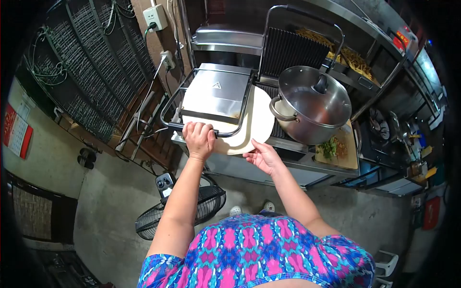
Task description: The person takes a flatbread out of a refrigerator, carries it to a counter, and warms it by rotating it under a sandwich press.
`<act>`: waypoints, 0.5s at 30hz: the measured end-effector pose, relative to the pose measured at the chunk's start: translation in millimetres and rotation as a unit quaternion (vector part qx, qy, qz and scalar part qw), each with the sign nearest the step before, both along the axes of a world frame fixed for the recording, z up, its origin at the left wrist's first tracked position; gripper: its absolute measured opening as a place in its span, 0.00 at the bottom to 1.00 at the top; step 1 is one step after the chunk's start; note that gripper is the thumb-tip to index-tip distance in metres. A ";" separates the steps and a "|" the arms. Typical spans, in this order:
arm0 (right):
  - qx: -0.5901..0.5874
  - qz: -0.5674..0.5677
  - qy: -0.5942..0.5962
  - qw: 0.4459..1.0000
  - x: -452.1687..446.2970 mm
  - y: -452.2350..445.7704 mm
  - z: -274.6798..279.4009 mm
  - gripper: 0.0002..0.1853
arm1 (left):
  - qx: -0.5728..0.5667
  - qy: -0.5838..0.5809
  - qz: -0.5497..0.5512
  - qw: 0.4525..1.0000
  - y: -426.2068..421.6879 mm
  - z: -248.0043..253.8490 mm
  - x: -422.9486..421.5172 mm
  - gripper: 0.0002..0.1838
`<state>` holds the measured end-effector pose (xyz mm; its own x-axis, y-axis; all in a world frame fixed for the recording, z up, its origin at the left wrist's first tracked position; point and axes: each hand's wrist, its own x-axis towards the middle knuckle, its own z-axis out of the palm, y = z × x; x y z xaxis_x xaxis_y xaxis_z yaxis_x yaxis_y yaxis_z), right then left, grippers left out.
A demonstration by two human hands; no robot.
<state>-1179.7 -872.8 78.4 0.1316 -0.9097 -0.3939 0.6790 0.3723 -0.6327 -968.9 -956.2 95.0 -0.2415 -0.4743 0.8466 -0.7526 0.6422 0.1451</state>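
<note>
My left hand (198, 140) is wrapped round the black front handle (175, 126) of a contact grill, whose steel lid (216, 91) lies low over a large pale tortilla (260, 114). The tortilla sticks out past the lid at the right and front. At its front edge, my right hand (263, 157) pinches it, thumb on top and fingers partly hidden beneath. Just right of the tortilla stands a big steel pot (312, 115) with a glass lid. How much of the tortilla is under the grill lid is hidden.
Behind the pot, a second ribbed grill plate (293, 52) stands raised. Trays of fries (357, 65) are at the back right. A cutting board (353, 156) bears chopped greens. A black fan (209, 204) stands on the floor at left, near power cords (150, 91).
</note>
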 end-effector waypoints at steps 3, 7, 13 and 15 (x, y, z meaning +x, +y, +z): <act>0.001 -0.023 0.001 1.000 5.7 -2.6 -0.2 0.15 | -0.004 0.004 -0.001 1.000 -1.2 -0.8 0.8 0.07; 0.007 -0.051 0.000 0.999 8.5 -0.8 -4.8 0.14 | -0.002 0.009 -0.001 1.000 -0.4 -2.3 -0.4 0.07; 0.009 -0.048 0.005 0.999 7.6 -3.0 -4.8 0.14 | -0.001 0.008 0.006 1.000 0.0 0.0 -1.2 0.07; 0.012 -0.049 0.006 0.999 8.5 -1.4 -2.7 0.14 | -0.004 0.009 0.006 1.000 -0.9 -2.5 -1.1 0.07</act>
